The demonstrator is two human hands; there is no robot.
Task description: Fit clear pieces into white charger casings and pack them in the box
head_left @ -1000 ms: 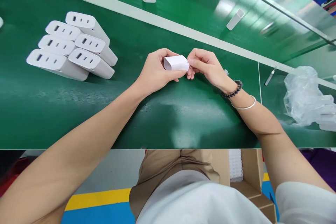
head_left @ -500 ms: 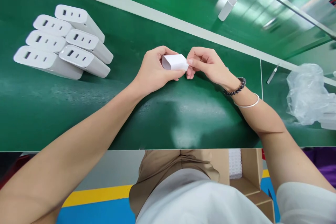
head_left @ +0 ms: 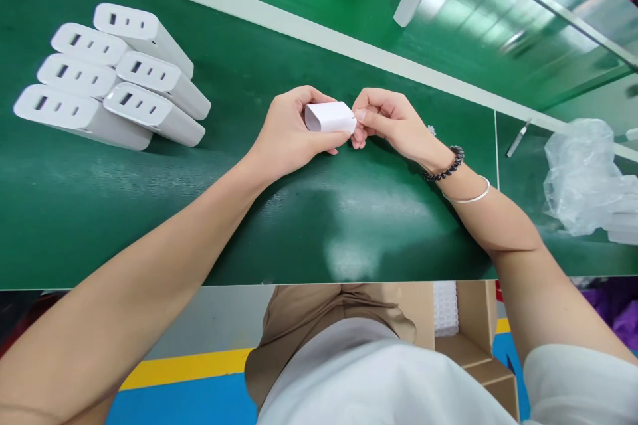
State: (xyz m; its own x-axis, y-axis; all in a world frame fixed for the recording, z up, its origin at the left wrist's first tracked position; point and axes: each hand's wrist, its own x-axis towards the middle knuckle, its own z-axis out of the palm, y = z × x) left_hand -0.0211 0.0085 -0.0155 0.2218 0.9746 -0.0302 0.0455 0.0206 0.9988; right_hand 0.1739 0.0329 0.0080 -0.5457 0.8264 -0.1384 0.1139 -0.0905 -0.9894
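A white hollow charger housing [head_left: 331,117] lies sideways in my left hand [head_left: 286,133], its open end facing left. My left fingers wrap behind it and the thumb runs along its near side. Thumb and index finger of my right hand [head_left: 383,116] are pinched together at the housing's right end, touching its edge. Whatever is between those fingertips is too small to make out. A small dark spot shows on the housing beside them.
Several white chargers [head_left: 164,76] with port slots are stacked at the left on the green table [head_left: 299,226]. Another white housing [head_left: 411,0] stands beyond the pale strip [head_left: 279,16]. A pen-like tool [head_left: 519,139] and clear plastic bags [head_left: 578,172] lie at the right.
The white housings beyond the strip have shifted left and away. My view has moved slightly. Both hands keep nearly the same hold, with the charger housing turned very little.
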